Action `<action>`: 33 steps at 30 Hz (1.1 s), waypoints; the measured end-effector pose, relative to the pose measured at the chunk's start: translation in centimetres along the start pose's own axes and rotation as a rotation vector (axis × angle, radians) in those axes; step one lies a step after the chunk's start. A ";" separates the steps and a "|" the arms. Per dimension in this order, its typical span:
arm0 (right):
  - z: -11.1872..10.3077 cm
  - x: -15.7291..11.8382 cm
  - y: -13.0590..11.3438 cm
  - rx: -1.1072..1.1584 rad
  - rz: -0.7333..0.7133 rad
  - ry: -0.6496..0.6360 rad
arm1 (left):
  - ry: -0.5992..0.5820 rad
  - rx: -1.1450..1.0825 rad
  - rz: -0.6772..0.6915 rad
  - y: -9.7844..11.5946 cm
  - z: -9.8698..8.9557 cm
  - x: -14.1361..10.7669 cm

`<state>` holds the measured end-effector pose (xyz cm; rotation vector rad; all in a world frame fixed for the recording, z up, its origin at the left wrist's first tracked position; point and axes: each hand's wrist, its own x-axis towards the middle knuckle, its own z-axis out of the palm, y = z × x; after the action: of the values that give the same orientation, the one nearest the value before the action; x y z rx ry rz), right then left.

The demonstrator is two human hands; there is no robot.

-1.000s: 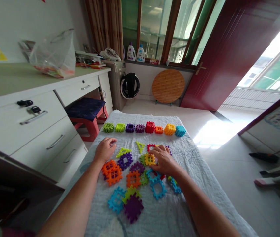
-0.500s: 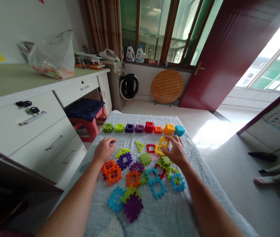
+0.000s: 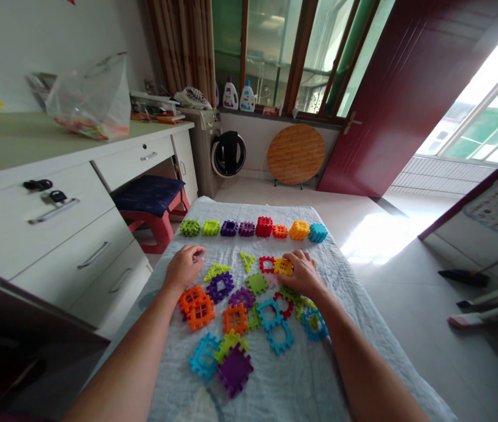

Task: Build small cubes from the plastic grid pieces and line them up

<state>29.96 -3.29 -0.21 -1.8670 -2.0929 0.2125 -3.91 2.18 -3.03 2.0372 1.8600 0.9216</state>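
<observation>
My right hand (image 3: 305,273) reaches over the right side of the cloth, its fingers closed on a yellow interlocking tile (image 3: 282,266). Just left of that tile lies a red square frame tile (image 3: 267,265). My left hand (image 3: 184,266) rests on the cloth at the left, fingers loosely curled with a gap at the thumb and nothing visible between them. Near it are a lime tile (image 3: 217,271) and a dark purple frame tile (image 3: 220,287). A yellow-green triangle (image 3: 246,262) lies between the hands. My right hand partly covers some green tiles (image 3: 290,293).
Along the far side of the cloth-covered table (image 3: 319,375) runs a row of colour-sorted stacks, including a red stack (image 3: 264,227) and a blue stack (image 3: 318,232). Loose orange tiles (image 3: 200,312), blue tiles (image 3: 280,337) and a purple tile (image 3: 235,369) lie nearer. A drawer desk (image 3: 55,234) stands left.
My right hand has moved left and down. The yellow tile that stood raised in its fingers now lies low, over the other yellow tile beside the red frame. My left hand stays put.
</observation>
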 end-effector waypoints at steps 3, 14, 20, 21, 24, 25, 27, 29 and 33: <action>0.1 0.1 -0.2 0.003 0.005 0.003 | -0.002 -0.005 -0.003 0.0 0.0 0.0; 0.6 0.2 -0.2 -0.002 -0.011 0.011 | -0.002 -0.013 0.008 -0.2 0.1 0.1; 0.7 0.4 -0.2 -0.018 -0.011 0.012 | -0.002 -0.010 0.009 -0.3 0.2 0.1; 0.7 0.4 -0.3 -0.015 -0.008 0.012 | -0.001 -0.011 0.009 -0.3 0.2 0.1; 0.6 0.4 -0.4 0.008 0.005 0.025 | 0.003 -0.006 0.006 -0.4 0.2 0.1; 0.6 0.4 -0.4 0.021 0.007 0.039 | 0.004 -0.005 0.005 -0.4 0.2 0.1; 0.3 0.5 0.0 0.048 0.008 0.089 | 0.003 -0.008 0.007 -0.4 0.2 0.1; -0.5 1.0 0.8 0.059 0.017 0.161 | -0.001 -0.013 0.011 -0.4 0.2 0.1; -3.5 3.8 3.5 0.028 0.091 0.273 | -0.007 -0.020 0.017 -0.4 0.2 0.1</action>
<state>34.09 0.54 2.45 -1.8592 -1.8169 0.0058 -4.16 2.39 -3.39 2.0450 1.8247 0.9328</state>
